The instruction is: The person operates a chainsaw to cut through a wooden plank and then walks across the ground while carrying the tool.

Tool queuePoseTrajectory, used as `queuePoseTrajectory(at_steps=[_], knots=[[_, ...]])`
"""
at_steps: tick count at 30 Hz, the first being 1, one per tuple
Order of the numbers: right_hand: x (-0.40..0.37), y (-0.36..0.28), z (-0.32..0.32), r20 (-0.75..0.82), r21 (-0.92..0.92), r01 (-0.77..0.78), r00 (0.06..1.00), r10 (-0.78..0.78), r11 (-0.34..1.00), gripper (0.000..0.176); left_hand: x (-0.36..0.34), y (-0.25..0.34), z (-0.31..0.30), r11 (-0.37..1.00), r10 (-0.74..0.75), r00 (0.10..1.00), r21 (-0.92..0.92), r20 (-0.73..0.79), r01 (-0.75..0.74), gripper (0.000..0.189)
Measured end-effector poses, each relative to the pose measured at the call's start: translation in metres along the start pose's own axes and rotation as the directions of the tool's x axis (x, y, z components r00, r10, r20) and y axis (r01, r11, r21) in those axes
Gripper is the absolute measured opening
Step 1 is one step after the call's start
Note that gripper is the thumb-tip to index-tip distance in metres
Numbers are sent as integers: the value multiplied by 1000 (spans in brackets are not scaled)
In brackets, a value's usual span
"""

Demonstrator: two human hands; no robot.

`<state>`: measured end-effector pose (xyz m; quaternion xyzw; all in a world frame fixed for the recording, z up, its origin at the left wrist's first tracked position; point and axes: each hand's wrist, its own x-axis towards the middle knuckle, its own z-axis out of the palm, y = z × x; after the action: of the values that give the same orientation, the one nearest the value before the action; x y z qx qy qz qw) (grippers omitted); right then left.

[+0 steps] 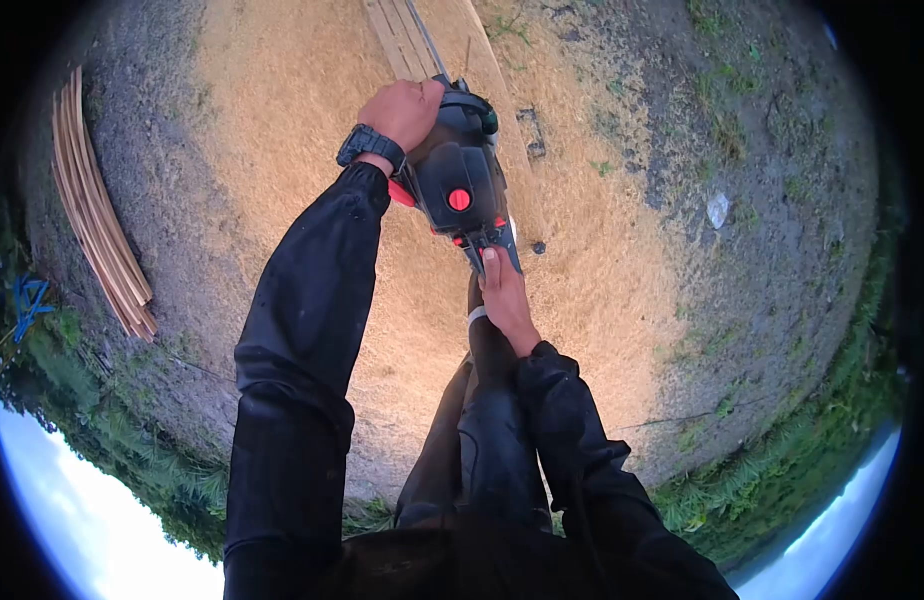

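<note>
A black chainsaw [457,170] with a round red cap and red parts is in the upper middle of the view. My left hand [402,112], with a dark watch on its wrist, is closed at the saw's front handle. Closed round the rear handle [479,245] is my right hand [507,297], its thumb on top. A thin bar [422,25] reaches away from the saw's front, along a piece of sawn wood [394,40]. The undersides of both grips are hidden.
Sawdust [302,150] covers the ground around the saw and my legs [492,400]. A stack of long planks [97,220] lies at the left. A whitish scrap [718,210] lies at the right, and a small dark object [538,247] beside the saw. Green plants [772,470] border the ground.
</note>
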<state>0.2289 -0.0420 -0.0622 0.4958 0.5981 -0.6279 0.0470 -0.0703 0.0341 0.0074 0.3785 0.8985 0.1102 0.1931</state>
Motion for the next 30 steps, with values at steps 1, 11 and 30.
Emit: queuePoseTrajectory(at_steps=[1,11,30], knots=[[4,2,2,-12,8,21,1000,-21,1000,54,4,-3,1,997,69,998,35,-7,-69,50],[21,-12,5,-19,46,55,998,-54,997,55,23,-5,-8,1000,0,1000,-6,0,0,55],[45,-33,5,-19,56,64,998,-63,996,56,49,2,-37,999,-40,997,38,68,38,59]])
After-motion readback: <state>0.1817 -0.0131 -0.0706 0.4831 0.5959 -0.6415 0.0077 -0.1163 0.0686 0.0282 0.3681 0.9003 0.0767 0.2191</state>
